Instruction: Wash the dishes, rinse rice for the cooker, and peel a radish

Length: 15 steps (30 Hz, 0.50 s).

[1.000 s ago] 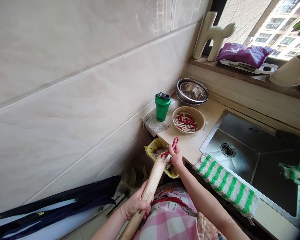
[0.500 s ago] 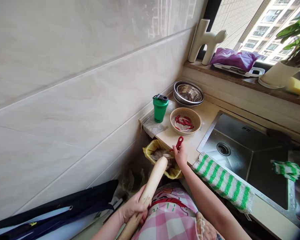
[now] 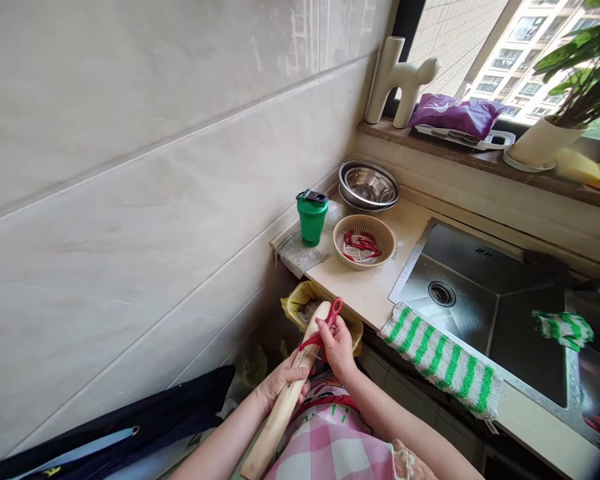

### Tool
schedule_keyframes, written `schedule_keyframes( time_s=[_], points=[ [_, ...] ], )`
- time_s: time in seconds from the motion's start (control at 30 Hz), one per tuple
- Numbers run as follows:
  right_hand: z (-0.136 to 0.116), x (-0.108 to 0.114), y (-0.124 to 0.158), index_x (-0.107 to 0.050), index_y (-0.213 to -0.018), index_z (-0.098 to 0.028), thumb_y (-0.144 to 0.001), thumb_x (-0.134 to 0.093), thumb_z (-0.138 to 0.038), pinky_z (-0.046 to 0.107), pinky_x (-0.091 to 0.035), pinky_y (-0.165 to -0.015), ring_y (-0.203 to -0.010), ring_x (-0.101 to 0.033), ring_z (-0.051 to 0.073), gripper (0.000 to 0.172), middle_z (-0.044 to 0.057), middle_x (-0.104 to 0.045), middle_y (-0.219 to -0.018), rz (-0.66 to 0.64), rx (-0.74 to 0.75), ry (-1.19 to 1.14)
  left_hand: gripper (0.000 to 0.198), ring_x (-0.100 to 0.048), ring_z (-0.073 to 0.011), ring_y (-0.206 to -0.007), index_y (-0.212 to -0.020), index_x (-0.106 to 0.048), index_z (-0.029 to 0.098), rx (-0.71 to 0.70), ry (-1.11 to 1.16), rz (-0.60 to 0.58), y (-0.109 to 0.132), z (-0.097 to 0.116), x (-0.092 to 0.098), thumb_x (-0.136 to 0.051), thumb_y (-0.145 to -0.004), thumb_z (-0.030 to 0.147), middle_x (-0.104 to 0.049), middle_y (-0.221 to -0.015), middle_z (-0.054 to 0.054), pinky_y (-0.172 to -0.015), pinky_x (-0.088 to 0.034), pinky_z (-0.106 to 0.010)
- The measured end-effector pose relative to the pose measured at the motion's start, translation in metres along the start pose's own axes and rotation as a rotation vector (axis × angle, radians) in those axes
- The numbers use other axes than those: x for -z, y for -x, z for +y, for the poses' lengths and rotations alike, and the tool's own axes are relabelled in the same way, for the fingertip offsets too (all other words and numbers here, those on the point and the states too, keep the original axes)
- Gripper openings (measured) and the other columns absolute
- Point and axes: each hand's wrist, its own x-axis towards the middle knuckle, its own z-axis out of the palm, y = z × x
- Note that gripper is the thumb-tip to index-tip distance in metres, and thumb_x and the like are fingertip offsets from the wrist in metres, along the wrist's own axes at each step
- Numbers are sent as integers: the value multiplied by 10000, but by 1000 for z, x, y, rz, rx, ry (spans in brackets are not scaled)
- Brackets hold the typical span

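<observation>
My left hand (image 3: 281, 385) is wrapped round the middle of a long, pale, cream-coloured vegetable (image 3: 271, 430); its exact kind I cannot tell. The vegetable slants up and away from me, with small dark marks along it. In my right hand (image 3: 339, 348) is a red peeler (image 3: 335, 309), its head lying across the vegetable just beyond my left hand. Below the vegetable's far end stands a bin with a yellow bag liner (image 3: 293, 302), partly hidden by my hands and holding scraps.
On the counter (image 3: 365, 293) are a beige basket (image 3: 391, 245) with red chillies (image 3: 363, 245), a green lidded cup (image 3: 312, 220) and steel bowls (image 3: 369, 185). The sink (image 3: 473, 320) lies right, with a green-striped cloth (image 3: 443, 360) over its front edge. A tiled wall (image 3: 155, 200) bounds the left.
My right hand has drawn the peeler back towards me, from beyond the vegetable's far end onto its upper surface. My left hand keeps its grip. The view has shifted slightly.
</observation>
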Motion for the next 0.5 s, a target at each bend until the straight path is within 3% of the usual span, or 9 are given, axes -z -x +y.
schedule_keyframes(
  time_s=[0.1, 0.2, 0.33, 0.5],
  points=[
    [10, -2, -6, -567, -909, -225, -765, -585, -550, 290, -481, -554, -622, -599, 191, 356, 4, -620, -674, 25, 16, 81, 786, -568, -102, -507, -1344, -388, 321, -32, -30, 11, 3, -3, -8, -717, -640, 203, -556, -879, 0, -427, -415, -211],
    [13, 9, -35, -556, -838, -220, -760, -564, -563, 283, -461, -542, -616, -592, 191, 352, 2, -600, -634, 120, 40, 136, 796, -569, -102, -491, -1329, -415, 363, -41, -47, -6, 18, -8, -10, -720, -617, 176, -570, -890, -1, -389, -394, -192],
    [12, 24, -73, -494, -759, -229, -759, -535, -561, 275, -419, -517, -544, -546, 174, 335, -19, -545, -574, 141, 41, 172, 788, -566, -109, -513, -1320, -429, 457, -33, -59, -9, 44, -18, -1, -725, -642, 184, -598, -928, 7, -399, -396, -212],
    [13, 45, -96, -512, -792, -215, -733, -537, -528, 283, -413, -596, -611, -542, 172, 320, -1, -589, -676, 262, 121, 374, 921, -574, -120, -520, -1356, -357, 497, -1, -109, 1, 69, -32, 16, -759, -583, 196, -643, -934, 18, -413, -404, -223]
  ],
)
